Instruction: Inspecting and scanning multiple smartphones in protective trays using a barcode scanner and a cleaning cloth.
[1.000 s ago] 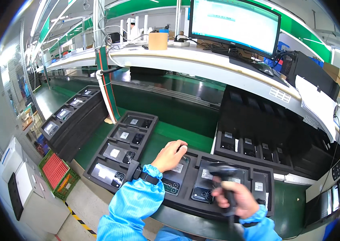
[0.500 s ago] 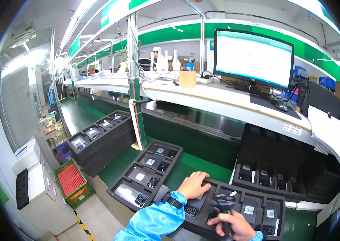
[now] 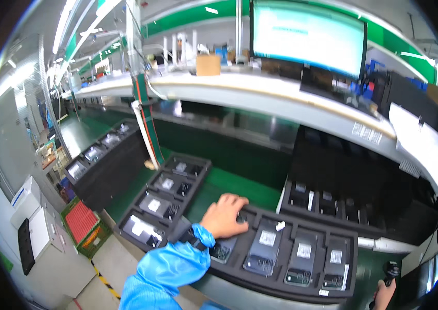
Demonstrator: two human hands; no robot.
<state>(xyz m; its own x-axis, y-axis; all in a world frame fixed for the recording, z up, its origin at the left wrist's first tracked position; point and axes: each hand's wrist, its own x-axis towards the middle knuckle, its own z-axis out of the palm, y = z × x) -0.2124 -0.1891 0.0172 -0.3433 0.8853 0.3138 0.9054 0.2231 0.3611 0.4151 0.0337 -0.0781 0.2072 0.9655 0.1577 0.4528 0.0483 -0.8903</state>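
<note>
My left hand (image 3: pixel 224 216) lies over the far end of the leftmost slot in a black foam tray (image 3: pixel 350 268), thumb apart from the fingers. Under it is a dark smartphone (image 3: pixel 222 252), partly covered by the palm. To its right in the tray sit more smartphones with white labels, one of them a phone (image 3: pixel 266 237) with a small white tag at its top. At the lower right edge, my right hand (image 3: pixel 384 295) grips a black handheld scanner (image 3: pixel 392 268) by its handle, away from the tray. Part of that hand is cut off by the picture's rim.
A second phone tray (image 3: pixel 146 206) lies to the left, with stacked trays (image 3: pixel 110 170) beyond. More trays (image 3: pixel 327 206) stand under the shelf (image 3: pixel 281 101), which bears a monitor (image 3: pixel 306 39) and a tape roll (image 3: pixel 208 65). A green crate (image 3: pixel 82 227) is on the floor.
My right hand has swung with the scanner from above the tray to the far lower right. My left hand stays at the same slot. The whole view has shifted, with the scene lying further left and up.
</note>
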